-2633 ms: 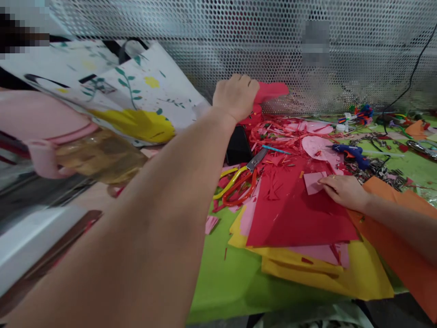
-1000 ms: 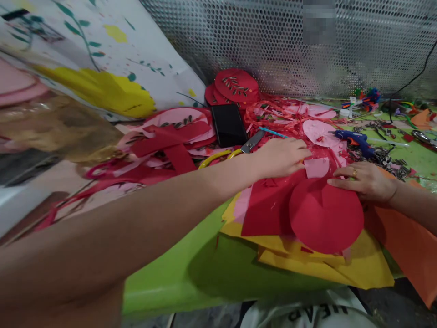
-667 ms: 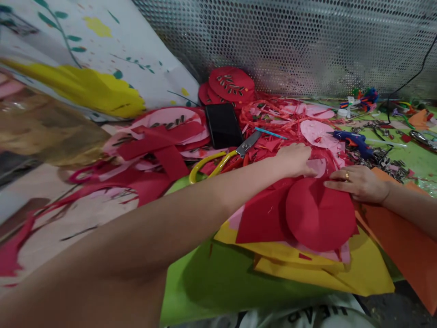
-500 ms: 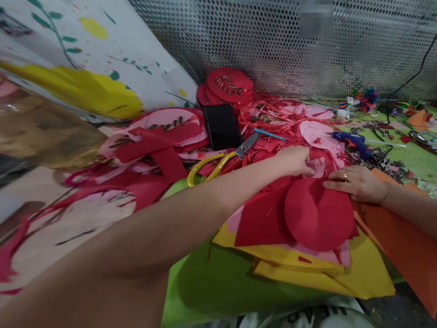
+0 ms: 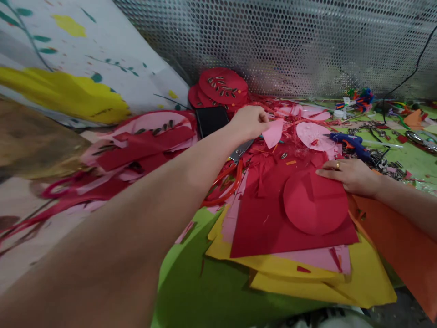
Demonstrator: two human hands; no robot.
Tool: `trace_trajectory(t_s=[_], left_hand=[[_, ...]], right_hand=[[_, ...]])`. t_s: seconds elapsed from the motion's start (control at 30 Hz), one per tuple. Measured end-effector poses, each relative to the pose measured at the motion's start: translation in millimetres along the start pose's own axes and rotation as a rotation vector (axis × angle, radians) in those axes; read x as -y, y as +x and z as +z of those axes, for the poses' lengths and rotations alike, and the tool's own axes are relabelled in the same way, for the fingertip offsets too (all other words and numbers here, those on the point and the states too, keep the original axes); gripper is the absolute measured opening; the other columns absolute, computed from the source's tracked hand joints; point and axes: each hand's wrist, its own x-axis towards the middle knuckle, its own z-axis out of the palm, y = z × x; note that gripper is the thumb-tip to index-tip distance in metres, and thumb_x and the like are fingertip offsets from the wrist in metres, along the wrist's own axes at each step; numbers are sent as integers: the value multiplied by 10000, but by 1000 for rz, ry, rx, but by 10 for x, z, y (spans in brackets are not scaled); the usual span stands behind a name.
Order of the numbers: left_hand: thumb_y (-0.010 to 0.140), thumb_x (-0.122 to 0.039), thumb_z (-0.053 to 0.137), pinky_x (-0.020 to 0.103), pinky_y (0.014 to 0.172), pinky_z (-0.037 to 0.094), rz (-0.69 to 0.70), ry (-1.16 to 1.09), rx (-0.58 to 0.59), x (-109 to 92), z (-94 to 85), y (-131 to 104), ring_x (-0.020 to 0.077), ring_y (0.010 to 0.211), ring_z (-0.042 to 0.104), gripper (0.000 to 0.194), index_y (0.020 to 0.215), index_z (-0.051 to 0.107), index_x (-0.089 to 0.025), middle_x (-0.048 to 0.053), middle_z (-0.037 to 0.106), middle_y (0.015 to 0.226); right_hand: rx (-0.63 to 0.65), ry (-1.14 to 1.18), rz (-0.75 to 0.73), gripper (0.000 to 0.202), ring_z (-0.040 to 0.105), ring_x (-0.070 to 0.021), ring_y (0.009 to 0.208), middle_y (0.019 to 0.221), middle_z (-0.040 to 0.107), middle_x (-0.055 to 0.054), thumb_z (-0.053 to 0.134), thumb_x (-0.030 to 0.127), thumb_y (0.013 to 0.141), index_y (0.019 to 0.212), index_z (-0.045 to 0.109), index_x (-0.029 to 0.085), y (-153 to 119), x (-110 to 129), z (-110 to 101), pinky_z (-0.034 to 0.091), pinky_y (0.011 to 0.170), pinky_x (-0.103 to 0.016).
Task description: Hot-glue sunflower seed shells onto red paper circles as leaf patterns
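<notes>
My left hand (image 5: 251,122) is closed in a pinch on a small pink paper scrap (image 5: 273,133), raised over the litter of red cuttings. With my right hand (image 5: 351,176) I grip the upper right edge of a red paper circle (image 5: 314,205), fingers over its rim. Under the circle lies a red paper sheet (image 5: 259,228), on top of pink and yellow sheets (image 5: 372,278). Close to my left forearm are orange-red scissor handles (image 5: 238,184) and a metal scissor blade (image 5: 241,150); the forearm hides part of them.
A blue glue gun (image 5: 355,143) lies beside a pale pink circle (image 5: 314,135). Decorated red circles (image 5: 223,86) lean at the perforated metal panel (image 5: 290,50). A black phone (image 5: 211,120) rests left of my left hand. Orange paper (image 5: 399,241) lies at the right.
My left hand has moved up and left, away from the red circle, carrying the pink scrap. The yellow scissor handles are now hidden by my forearm. My right hand stays at the circle.
</notes>
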Motion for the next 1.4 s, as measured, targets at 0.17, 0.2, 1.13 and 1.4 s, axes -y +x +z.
trace_trajectory(t_s=[0.17,0.2,1.13,1.4], left_hand=[[797,-252,525,330,725,480,-51,44,-68,174,44,52,195,808,603,197,916,639,-144,90,684,942],[807,-268,512,352,758,478,-54,53,-91,179,54,49,212,853,600,248,972,631,-127,112,672,991],[940,-324,328,402,909,357,489,201,87,-368,666,-352,269,1117,507,457,1334,431,-117,115,599,1217],[944,-432,264,432,861,363,494,222,45,-404,739,-362,293,1061,527,494,1280,510,-165,138,571,1186]], right_hand=[[99,-9,245,443,612,-215,991,1215,609,-87,400,141,847,1250,549,249,203,-178,-208,474,662,-288],[112,-14,293,436,608,-224,1007,1220,606,-88,390,136,850,1236,561,247,263,-230,-243,479,683,-302],[422,-205,173,258,620,-251,939,989,690,-132,465,168,827,986,667,146,977,-584,-145,410,752,-335],[385,-156,252,270,627,-257,907,969,692,-132,476,179,777,946,682,134,1018,-536,-211,409,714,-331]])
